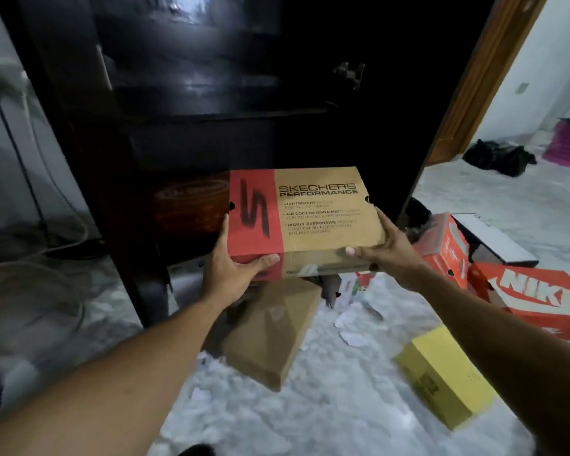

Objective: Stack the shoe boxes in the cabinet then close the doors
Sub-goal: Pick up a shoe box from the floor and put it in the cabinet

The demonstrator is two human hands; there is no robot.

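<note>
— Head view, from the left: what's already in the cabinet (211, 103)?
— One dark reddish box (191, 205), at the left end of the low shelf. It's too dim to read.
— And the step in hand?
— Carrying a box in. The left hand (234, 271) clasps the Skechers box (320, 218) at its near left corner and the right hand (389, 251) at its near right corner, thumbs on the front wall. The box hangs level before the opening, just right of the reddish one.
— Next move?
— I'd judge it should go forward squarely, onto or beside that box, and then be let go. More lie on the floor: a brown box (270, 327) below the held one, then a yellow box (441, 376) and a Nike box (537, 297) farther right.
— What can't you tell?
— Whether its far edge has crossed the shelf front, where the fingers underneath lie, and which glossy panels are the doors.
</note>
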